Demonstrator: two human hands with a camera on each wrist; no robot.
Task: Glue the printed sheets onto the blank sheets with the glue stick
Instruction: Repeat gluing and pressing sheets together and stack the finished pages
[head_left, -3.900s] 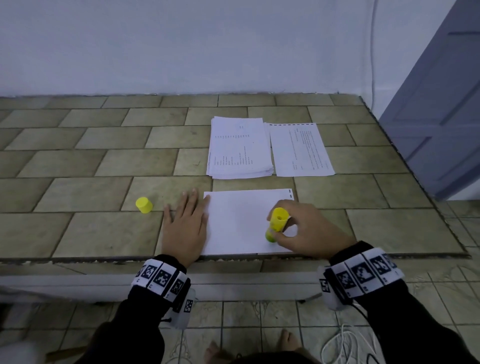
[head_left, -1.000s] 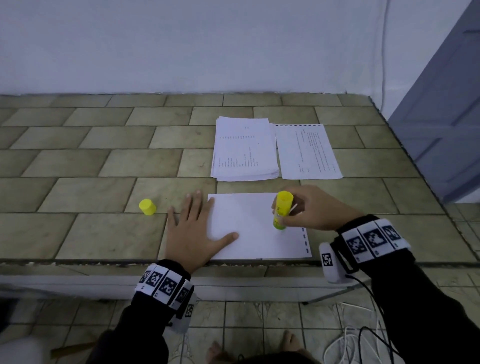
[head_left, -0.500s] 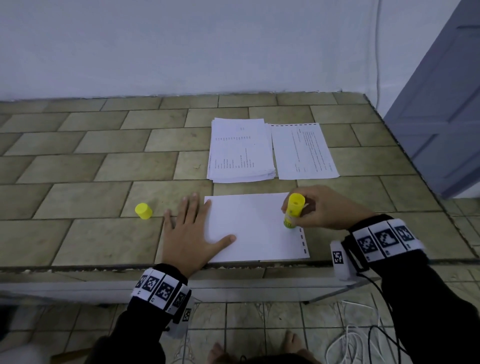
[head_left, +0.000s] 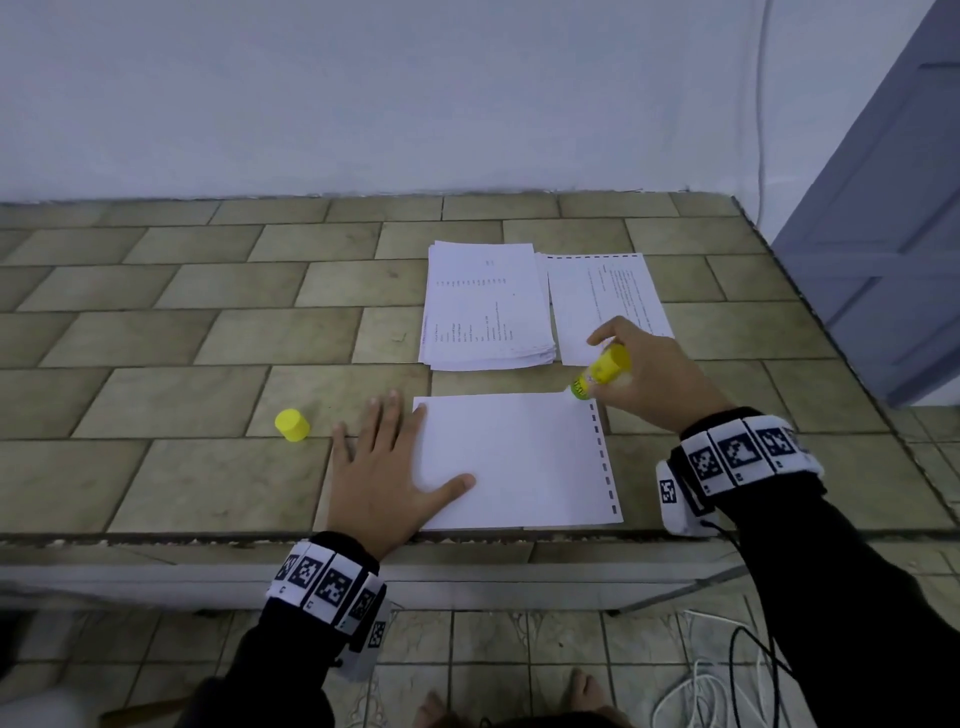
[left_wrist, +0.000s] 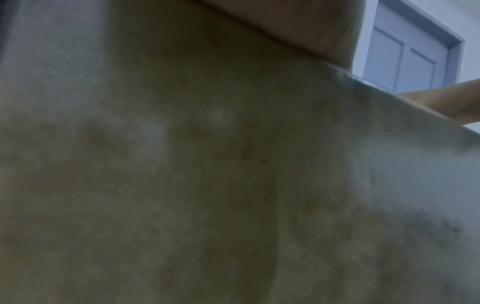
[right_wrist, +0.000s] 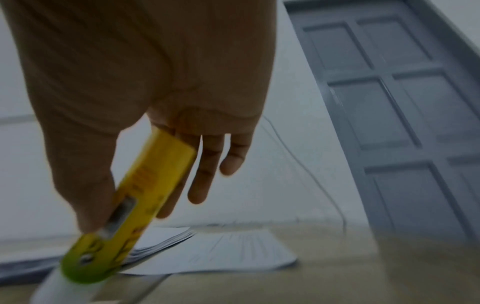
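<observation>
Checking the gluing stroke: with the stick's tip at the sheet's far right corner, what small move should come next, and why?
Probably drag the glue stick along the far edge of the blank sheet: the right hand grips it uncapped, and the left hand presses the sheet flat.

head view looks down, left wrist pressed to tiles, right wrist close, all show door (head_left: 883, 208)

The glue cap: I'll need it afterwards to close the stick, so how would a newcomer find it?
Start at the tiled counter and find the left hand pressing flat on the blank sheet. Just left of that hand's fingertips stands the glue cap, alone on bare tile. It is a short yellow cylinder, with no paper near it.
</observation>
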